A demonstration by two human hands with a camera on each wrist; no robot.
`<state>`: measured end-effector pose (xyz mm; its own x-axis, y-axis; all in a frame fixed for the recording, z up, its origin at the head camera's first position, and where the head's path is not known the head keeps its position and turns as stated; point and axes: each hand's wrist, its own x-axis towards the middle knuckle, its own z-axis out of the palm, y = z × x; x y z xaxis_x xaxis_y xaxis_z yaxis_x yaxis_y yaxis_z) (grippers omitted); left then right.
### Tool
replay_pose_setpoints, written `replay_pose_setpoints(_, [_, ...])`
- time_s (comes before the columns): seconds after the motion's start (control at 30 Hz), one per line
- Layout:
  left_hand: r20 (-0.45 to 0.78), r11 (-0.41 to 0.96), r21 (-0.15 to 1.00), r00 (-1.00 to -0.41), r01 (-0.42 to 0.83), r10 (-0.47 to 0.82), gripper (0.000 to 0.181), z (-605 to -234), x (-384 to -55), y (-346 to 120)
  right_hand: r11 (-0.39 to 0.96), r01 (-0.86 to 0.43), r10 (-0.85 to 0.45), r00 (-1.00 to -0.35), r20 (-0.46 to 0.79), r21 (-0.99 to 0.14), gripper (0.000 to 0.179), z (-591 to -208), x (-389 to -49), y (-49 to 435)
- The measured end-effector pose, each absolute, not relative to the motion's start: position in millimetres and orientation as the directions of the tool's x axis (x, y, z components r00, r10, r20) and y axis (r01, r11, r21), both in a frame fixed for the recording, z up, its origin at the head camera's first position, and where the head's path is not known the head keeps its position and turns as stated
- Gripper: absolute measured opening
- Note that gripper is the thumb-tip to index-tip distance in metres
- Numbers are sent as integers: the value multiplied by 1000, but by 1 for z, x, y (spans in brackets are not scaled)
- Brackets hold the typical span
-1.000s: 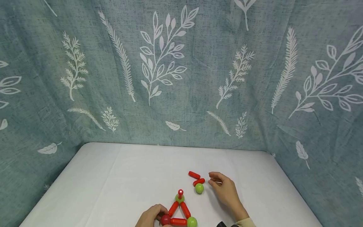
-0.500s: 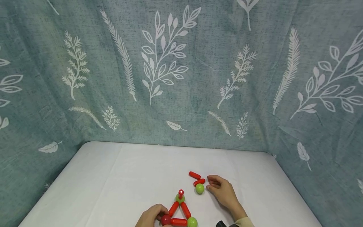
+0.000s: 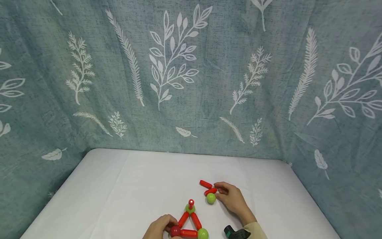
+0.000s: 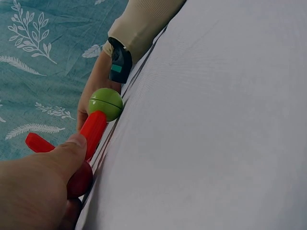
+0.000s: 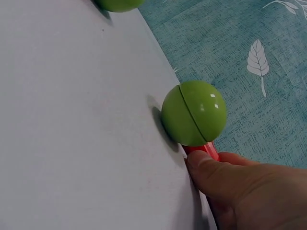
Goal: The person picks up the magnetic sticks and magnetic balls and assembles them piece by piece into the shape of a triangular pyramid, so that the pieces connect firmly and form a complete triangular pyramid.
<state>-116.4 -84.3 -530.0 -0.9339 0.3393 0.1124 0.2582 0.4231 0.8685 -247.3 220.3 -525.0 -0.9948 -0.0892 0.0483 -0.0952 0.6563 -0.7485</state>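
Curtain [image 3: 209,83] backs white table [image 3: 131,189]. Red rod [image 3: 210,192] at right hand [image 3: 234,199]: axis toward far right corner; grip, I cannot tell. Left hand [image 3: 159,227]: grips red ball [image 3: 174,231].

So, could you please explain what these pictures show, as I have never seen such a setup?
No machine here: a person works bare-handed. The wide picture comes from a camera on the head, the close ones from each wrist. On the white table, red rods joined by balls form a triangle. The left hand holds its dark red corner ball. The right hand is at a loose red rod beside a green ball; whether it grips it is unclear. Another rod lies beyond.
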Motion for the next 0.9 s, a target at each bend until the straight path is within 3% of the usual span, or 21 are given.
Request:
replay_pose_setpoints(0.37, [123, 431, 861, -934, 268, 335, 32, -530, -115, -84, 710, -96, -98, -995, 38, -698, 34, -521, -250, 217])
replay_pose_setpoints(0.9, [133, 434, 858, -935, 274, 328, 32, -531, -116, -83, 690, -128, -126, -990, 56, -712, 21, -523, -250, 217])
